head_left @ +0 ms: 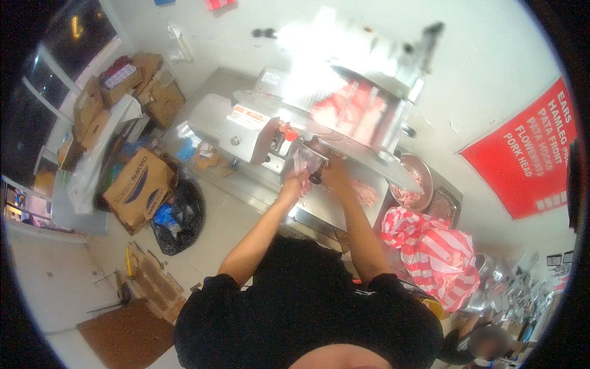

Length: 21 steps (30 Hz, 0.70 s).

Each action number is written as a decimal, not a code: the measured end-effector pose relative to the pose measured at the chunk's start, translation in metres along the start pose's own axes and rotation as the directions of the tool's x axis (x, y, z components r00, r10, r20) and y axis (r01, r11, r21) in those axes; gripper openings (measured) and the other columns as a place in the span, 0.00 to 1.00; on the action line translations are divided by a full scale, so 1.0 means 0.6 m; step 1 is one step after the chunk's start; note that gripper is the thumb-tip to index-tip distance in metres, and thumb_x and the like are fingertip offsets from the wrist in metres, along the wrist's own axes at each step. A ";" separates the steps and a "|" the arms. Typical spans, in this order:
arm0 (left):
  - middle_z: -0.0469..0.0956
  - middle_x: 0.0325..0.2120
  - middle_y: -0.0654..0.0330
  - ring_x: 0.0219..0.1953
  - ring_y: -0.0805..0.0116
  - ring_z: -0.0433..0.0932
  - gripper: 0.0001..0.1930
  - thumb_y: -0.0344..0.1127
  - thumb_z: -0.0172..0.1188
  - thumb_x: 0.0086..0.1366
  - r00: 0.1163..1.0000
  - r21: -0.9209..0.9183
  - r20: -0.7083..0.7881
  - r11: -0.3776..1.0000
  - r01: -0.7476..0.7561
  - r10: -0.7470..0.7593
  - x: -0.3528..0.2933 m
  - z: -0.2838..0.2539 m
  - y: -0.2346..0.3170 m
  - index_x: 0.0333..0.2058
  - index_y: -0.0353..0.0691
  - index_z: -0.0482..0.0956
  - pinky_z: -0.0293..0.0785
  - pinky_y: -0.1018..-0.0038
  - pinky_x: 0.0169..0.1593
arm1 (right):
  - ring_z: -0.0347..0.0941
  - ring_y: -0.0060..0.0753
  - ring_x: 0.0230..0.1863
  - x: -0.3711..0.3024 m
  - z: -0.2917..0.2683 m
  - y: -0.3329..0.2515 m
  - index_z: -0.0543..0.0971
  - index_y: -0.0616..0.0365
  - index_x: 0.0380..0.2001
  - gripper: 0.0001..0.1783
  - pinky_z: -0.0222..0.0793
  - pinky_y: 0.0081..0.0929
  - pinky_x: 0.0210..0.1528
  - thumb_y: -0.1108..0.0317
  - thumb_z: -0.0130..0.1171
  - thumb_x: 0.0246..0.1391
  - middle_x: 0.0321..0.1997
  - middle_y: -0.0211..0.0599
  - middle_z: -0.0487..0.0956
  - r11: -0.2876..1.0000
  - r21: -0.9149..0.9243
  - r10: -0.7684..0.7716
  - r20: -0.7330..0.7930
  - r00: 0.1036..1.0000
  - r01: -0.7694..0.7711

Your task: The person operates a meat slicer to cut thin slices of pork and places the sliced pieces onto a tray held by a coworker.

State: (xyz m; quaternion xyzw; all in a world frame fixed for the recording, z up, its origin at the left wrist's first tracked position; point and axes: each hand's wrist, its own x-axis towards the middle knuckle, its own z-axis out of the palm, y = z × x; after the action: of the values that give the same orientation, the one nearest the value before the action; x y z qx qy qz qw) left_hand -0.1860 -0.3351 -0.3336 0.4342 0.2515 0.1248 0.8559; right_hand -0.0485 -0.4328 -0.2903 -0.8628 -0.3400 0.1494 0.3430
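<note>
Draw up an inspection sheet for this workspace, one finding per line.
Surface: steel counter with pale meat slices on it.
Things in use: meat slicer bearing pink-and-white meat; steel bowl beyond, at right.
Clutter: red-and-white striped plastic bag, right; cardboard box and black garbage bag, left.
Hands: left hand and right hand at the slicer; grips unclear.
Cables: nothing seen.
Surroundings: red sign, right.

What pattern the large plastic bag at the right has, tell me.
Red and white stripes on the plastic bag, seen best in the head view.
</note>
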 end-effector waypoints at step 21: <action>0.76 0.42 0.59 0.39 0.69 0.75 0.22 0.51 0.49 0.70 0.934 -0.207 0.358 0.974 0.088 -0.009 0.183 0.085 0.030 0.49 0.38 0.73 0.75 0.69 0.44 | 0.74 0.29 0.38 -0.192 -0.123 0.099 0.74 0.66 0.53 0.21 0.71 0.28 0.42 0.70 0.57 0.56 0.43 0.33 0.79 0.064 0.995 0.246 0.062 0.967 -0.079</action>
State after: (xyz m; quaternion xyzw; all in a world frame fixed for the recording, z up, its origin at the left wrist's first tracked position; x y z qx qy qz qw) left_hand -0.0658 -0.3114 -0.3292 0.3458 0.0883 0.0502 0.9328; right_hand -0.0669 -0.5800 -0.2756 -0.4428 -0.0282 0.3231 0.8359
